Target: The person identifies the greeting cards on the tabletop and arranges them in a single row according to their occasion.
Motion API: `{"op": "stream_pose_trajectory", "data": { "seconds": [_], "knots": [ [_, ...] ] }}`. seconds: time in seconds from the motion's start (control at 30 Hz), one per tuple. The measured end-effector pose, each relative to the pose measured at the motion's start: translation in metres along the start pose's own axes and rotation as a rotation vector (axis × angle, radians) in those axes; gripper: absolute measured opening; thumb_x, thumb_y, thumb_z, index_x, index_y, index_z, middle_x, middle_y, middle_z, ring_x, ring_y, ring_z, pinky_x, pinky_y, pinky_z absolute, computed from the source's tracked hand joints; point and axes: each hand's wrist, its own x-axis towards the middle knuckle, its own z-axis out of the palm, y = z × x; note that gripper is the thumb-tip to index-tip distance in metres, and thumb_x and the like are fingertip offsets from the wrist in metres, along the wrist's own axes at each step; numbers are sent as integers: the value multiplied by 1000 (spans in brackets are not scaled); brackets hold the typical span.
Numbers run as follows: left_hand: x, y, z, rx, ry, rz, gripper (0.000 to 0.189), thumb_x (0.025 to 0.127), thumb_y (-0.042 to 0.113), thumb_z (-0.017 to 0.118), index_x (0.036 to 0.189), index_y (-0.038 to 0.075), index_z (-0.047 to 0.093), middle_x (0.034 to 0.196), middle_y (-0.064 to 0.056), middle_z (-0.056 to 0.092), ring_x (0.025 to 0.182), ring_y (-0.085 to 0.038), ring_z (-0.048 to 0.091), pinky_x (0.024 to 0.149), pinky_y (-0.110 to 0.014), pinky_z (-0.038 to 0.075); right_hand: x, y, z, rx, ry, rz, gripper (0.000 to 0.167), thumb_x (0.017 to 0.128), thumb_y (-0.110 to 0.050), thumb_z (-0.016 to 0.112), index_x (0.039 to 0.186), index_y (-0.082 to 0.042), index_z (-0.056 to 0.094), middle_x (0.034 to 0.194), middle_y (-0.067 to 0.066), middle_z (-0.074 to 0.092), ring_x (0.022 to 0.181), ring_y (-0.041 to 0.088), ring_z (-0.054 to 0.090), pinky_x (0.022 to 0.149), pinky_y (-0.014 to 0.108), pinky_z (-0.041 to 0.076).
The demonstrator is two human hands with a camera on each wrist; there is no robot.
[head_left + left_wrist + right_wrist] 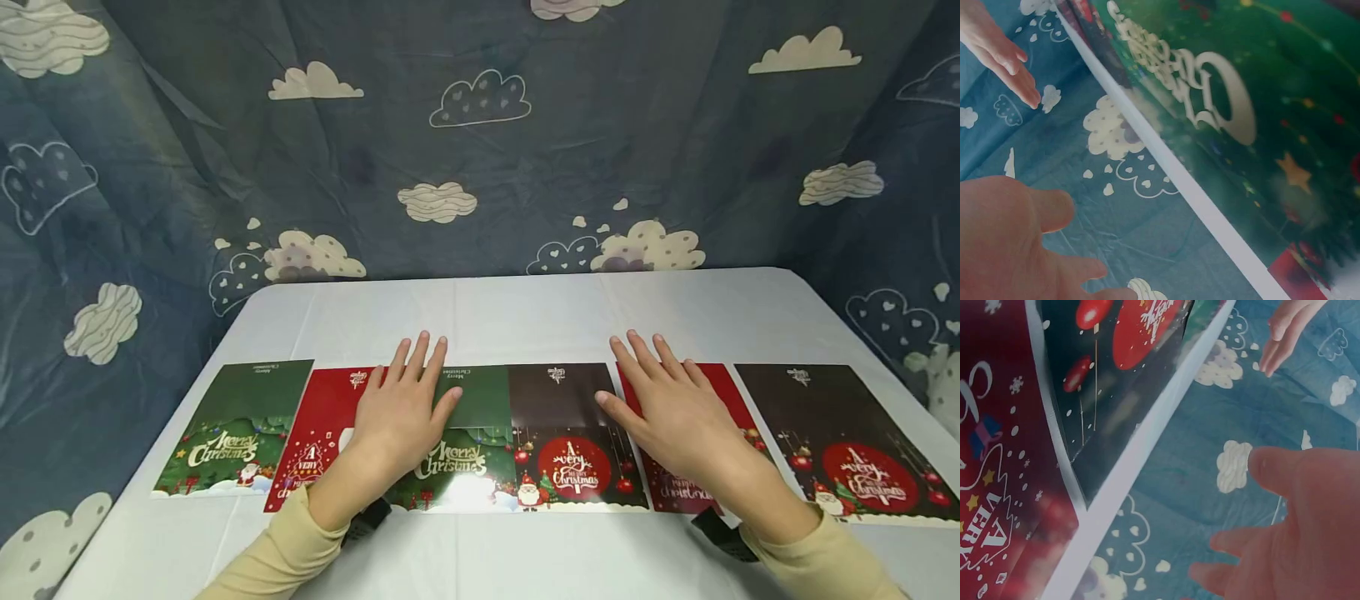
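Several Christmas cards lie opened flat in a row. My left hand (397,417) is spread above the left red card (330,408) and the middle green card (480,400), covering part of both. Over the right red card (723,387) my right hand (678,425) stretches out, fingers straight, beside the middle brown card (558,400). Both palms hold nothing. A gap shows between the left hand (1004,237) and a green card (1260,181) in the left wrist view; the right wrist view shows the right hand (1310,531) likewise apart from the cards.
Another green card (262,400) lies at the left end of the row and another brown card (802,412) at the right end. All rest on a white-covered table (465,317). A dark cloud-patterned cloth (390,150) hangs behind and at the sides.
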Motion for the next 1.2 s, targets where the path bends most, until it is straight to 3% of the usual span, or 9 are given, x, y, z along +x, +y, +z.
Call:
{"op": "stream_pose_trajectory", "data": {
  "seconds": [0.43, 0.63, 0.9, 1.2],
  "knots": [
    [-2, -4, 4, 6, 42, 24, 71, 101, 50, 45, 158, 18, 20, 163, -8, 15, 149, -31, 12, 114, -58, 21, -4, -3, 6, 1, 35, 9, 86, 96, -66, 40, 158, -11, 18, 161, 20, 13, 146, 45, 5, 111, 68, 6],
    [-3, -21, -1, 19, 72, 17, 69, 101, 50, 46, 158, 18, 23, 162, -9, 17, 148, -33, 16, 113, -58, 24, -3, -4, 7, -7, 57, 12, 87, 95, -66, 42, 158, -10, 20, 161, 21, 15, 146, 45, 6, 111, 69, 7],
    [-5, -35, -12, 39, 131, 7, 69, 101, 48, 47, 158, 16, 24, 163, -10, 16, 148, -33, 11, 114, -60, 19, 3, -4, -4, -48, 89, 0, 88, 95, -66, 43, 158, -10, 19, 161, 21, 15, 146, 44, 6, 111, 69, 7],
    [-18, -56, -6, 13, 147, 6, 70, 101, 46, 50, 158, 14, 23, 162, -12, 19, 147, -35, 15, 113, -62, 18, 4, -11, -3, -42, 99, -29, 86, 95, -68, 41, 157, -12, 24, 160, 20, 19, 146, 44, 10, 110, 70, 10]
  ]
}}
